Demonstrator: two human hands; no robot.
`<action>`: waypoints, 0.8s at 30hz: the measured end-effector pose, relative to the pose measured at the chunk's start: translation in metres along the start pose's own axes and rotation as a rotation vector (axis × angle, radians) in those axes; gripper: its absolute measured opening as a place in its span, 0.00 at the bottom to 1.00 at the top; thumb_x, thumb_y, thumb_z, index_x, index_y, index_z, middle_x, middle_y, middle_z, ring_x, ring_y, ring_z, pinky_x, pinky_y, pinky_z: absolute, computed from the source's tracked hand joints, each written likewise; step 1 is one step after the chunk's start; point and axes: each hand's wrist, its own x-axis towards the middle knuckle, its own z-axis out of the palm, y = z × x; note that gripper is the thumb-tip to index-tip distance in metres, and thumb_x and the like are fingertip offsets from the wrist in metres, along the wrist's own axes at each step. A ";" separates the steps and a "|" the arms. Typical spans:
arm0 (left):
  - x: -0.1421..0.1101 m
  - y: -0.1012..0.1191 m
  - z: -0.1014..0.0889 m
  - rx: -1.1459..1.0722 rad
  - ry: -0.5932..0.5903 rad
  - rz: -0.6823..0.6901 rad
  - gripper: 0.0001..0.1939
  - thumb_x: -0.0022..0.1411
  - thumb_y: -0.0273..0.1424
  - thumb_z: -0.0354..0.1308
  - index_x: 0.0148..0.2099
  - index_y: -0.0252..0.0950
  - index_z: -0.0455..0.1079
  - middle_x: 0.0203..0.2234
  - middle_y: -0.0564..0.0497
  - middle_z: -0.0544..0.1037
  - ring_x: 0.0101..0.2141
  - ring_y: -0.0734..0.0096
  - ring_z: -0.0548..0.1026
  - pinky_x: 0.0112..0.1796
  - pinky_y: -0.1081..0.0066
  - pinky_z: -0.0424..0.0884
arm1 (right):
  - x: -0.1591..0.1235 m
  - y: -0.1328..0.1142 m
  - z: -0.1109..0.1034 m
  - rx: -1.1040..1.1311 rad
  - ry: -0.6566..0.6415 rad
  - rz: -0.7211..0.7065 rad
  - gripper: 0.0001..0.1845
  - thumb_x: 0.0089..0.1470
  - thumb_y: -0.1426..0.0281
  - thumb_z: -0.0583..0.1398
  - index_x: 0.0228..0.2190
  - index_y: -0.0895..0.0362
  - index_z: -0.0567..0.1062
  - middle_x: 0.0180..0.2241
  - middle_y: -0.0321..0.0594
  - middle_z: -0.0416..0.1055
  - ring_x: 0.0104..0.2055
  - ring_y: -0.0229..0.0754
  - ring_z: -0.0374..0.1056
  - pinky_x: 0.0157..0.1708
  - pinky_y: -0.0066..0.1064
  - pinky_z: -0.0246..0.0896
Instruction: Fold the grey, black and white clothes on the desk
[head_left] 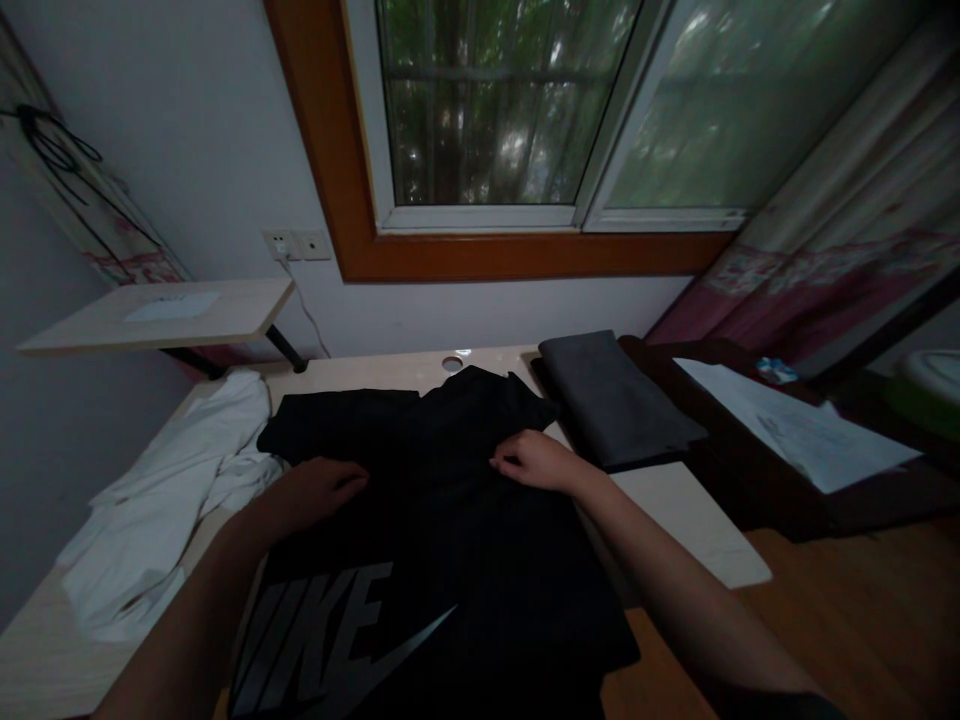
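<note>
A black T-shirt (450,530) with a grey NIKE print and swoosh lies spread over the pale desk, its lower part hanging over the front edge. On its left side, my left hand (319,490) is closed on the cloth, thumb and fingers together. My right hand (536,460) pinches the fabric on the right side, near the upper corner. The dark cloth hides exactly how much of it each hand has gathered.
A crumpled white garment (172,500) lies at the left, below a raised shelf (165,320). Folded dark grey cloth (615,395) rests at the desk's back right. Beyond it, a paper sheet (795,425) lies on a dark surface. A window (510,120) is behind.
</note>
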 end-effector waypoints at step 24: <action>0.153 -0.012 -0.040 0.319 0.415 -0.267 0.12 0.66 0.31 0.54 0.46 0.36 0.77 0.44 0.38 0.81 0.45 0.53 0.79 0.46 0.60 0.73 | 0.055 0.005 0.045 -0.009 0.437 -0.012 0.11 0.64 0.74 0.58 0.45 0.53 0.79 0.43 0.44 0.71 0.47 0.48 0.66 0.50 0.42 0.65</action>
